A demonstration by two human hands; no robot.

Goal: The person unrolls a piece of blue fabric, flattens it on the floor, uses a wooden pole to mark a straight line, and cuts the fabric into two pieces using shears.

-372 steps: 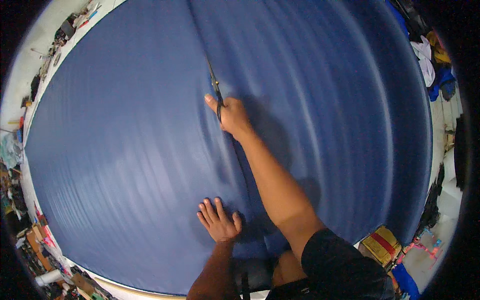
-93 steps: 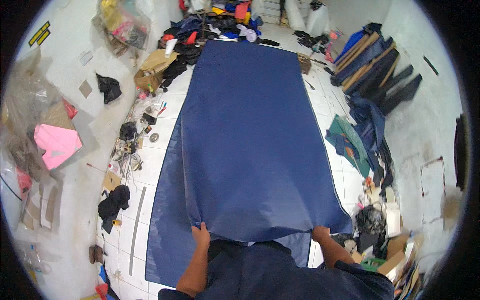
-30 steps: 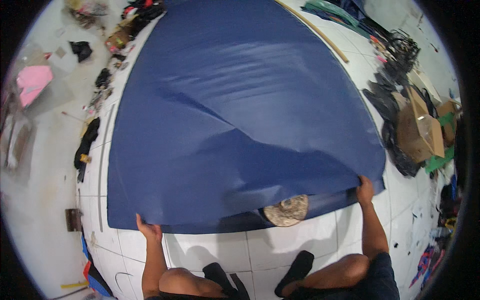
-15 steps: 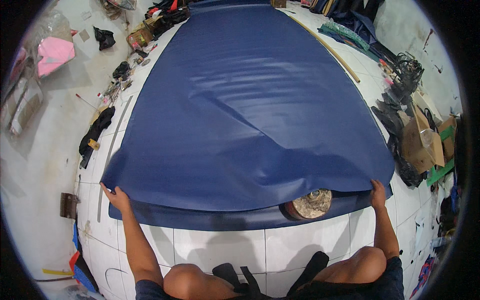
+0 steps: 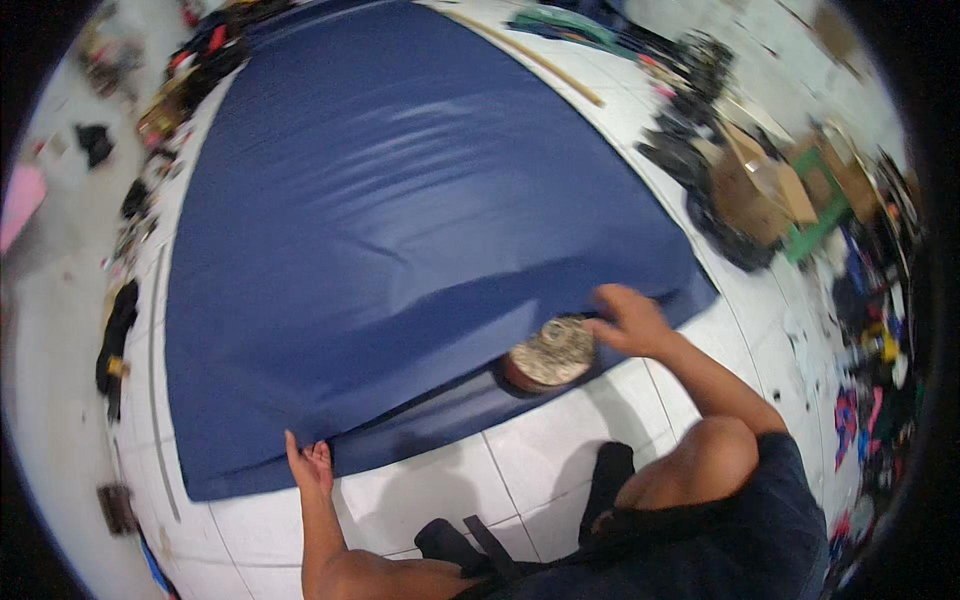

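A large dark blue sheet (image 5: 330, 270), smooth and slightly glossy, spreads over the floor, its near edge lying loosely over another blue layer (image 5: 450, 415). At that edge, on the left, my left hand (image 5: 312, 470) is turned palm up, with the sheet's edge at its thumb and curled fingers. A round, heavy-looking object (image 5: 552, 352) with a worn, mottled top and reddish side stands on the lower layer, partly beneath the raised edge. My right hand (image 5: 632, 322) is just right of it, thumb and fingers apart; whether it touches the object is unclear.
White tiled floor (image 5: 640, 400) borders the sheet. A long yellowish tube (image 5: 545, 65) lies along the far right side. Open cardboard boxes (image 5: 755, 190) and black plastic (image 5: 740, 240) crowd the right wall. A dark cloth (image 5: 118, 335) lies at left.
My right hand has left the sheet's right corner and moved left to the round object. My left hand sits farther in along the near edge. The view has turned and shifted right.
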